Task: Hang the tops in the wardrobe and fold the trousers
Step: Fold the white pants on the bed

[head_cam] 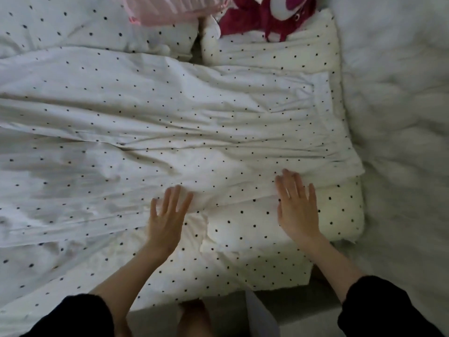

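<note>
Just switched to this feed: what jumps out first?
Two bare hands, left hand and right hand, lie flat with fingers spread on a white black-dotted duvet that fills the view. At the top edge a magenta plush toy rests beside a pink pillow.

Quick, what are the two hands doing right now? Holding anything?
Left hand: open, fingers spread flat on the dotted duvet, holding nothing.
Right hand: open, flat on the duvet too, holding nothing.
</note>
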Demonstrator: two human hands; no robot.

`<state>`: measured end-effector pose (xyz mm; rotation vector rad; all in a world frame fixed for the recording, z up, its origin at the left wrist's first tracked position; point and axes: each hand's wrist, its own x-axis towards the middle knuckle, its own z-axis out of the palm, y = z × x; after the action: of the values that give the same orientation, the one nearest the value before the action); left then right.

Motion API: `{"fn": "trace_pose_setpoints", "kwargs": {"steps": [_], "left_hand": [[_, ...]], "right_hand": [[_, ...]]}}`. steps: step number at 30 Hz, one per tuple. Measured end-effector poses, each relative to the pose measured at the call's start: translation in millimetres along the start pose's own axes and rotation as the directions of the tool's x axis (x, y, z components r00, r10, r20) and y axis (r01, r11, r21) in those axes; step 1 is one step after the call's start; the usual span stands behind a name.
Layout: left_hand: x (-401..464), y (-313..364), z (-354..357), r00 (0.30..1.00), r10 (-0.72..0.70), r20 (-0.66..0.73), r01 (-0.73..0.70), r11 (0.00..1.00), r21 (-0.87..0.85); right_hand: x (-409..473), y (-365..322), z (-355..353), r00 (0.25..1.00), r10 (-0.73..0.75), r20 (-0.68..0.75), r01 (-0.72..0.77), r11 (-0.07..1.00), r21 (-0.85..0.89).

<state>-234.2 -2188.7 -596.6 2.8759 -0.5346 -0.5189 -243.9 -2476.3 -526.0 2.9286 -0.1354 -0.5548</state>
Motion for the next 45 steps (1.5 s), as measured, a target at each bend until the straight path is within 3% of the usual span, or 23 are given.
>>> {"fn": "trace_pose_setpoints", "kwargs": {"steps": [4, 9, 14, 20, 24, 32, 36, 39, 45], "left_hand": [[13.3, -4.4, 1.3, 0.996, -0.056, -0.072, 0.065, 0.991, 0.117], [8.5, -12.2, -13.9, 0.984, -0.013, -0.178, 0.022, 0.998, 0.051], [-22.5, -8.4, -37.4, 0.989, -0.031, -0.142, 0.025, 0.998, -0.049], [-52.0, -2.9, -55.4, 0.992, -0.115, 0.051, 0.119, 0.989, -0.089], [-45.3, -7.0, -80.5, 0.989, -0.146, -0.003, 0.145, 0.983, -0.114], [48.1, -51.8, -160.5, 0.928, -0.231, -0.292, 0.172, 0.961, -0.215], [115.5, -84.0, -180.7, 0.893, -0.377, -0.245, 0.279, 0.892, -0.355], [165.2, -106.2, -186.1, 0.874, -0.435, -0.219, 0.326, 0.856, -0.402], [244.3, -129.2, -172.5, 0.835, -0.507, -0.213, 0.41, 0.832, -0.373]], "right_hand": [[15.0, 27.4, 8.0, 0.996, 0.07, -0.055, -0.072, 0.997, -0.034], [25.3, 38.7, 11.1, 0.992, 0.116, -0.043, -0.116, 0.993, -0.002], [7.1, 40.6, 9.8, 0.989, 0.1, -0.107, -0.089, 0.991, 0.104], [-33.9, 63.2, 4.3, 0.983, -0.002, -0.182, 0.01, 0.999, 0.042], [-25.9, 71.9, -21.3, 0.963, -0.042, -0.264, 0.051, 0.998, 0.029], [70.5, 80.6, -96.9, 0.883, -0.14, -0.447, 0.15, 0.989, -0.013], [136.2, 82.6, -114.3, 0.915, -0.087, -0.393, 0.113, 0.993, 0.043], [185.2, 79.7, -115.6, 0.898, -0.031, -0.439, 0.064, 0.996, 0.06], [274.2, 74.6, -108.4, 0.899, -0.052, -0.435, 0.032, 0.998, -0.052]]}}
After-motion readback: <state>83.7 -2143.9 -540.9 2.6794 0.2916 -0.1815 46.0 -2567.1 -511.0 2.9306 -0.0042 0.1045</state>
